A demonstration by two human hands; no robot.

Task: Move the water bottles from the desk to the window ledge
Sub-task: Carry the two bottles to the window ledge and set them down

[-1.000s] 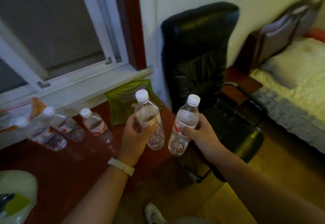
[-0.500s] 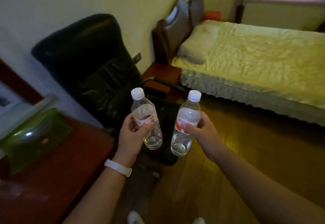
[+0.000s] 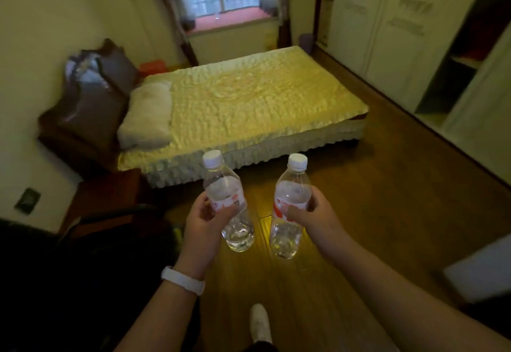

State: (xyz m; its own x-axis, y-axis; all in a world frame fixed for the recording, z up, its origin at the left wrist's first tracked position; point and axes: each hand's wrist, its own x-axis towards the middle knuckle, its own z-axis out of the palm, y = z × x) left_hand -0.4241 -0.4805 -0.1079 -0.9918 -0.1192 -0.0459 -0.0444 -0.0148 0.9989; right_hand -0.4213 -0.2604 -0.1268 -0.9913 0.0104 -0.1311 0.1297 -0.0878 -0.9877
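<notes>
two capped bottles (image 3: 228, 205) (image 3: 289, 208), nearly empty, gripped in separate hands (image 3: 206, 220) (image 3: 315, 214).

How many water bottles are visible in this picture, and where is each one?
2. One water bottle is held in the left hand; the other water bottle is held in the right hand. Both are upright, above the wooden floor. The desk is out of view, so more may exist there.

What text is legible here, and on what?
None can be read.
Left hand bottle: red and white label, print too blurred.
Right hand bottle: red and white label with a small mark, not legible.
Wardrobe doors: grey patterns, blurred, cannot tell if text.
</notes>
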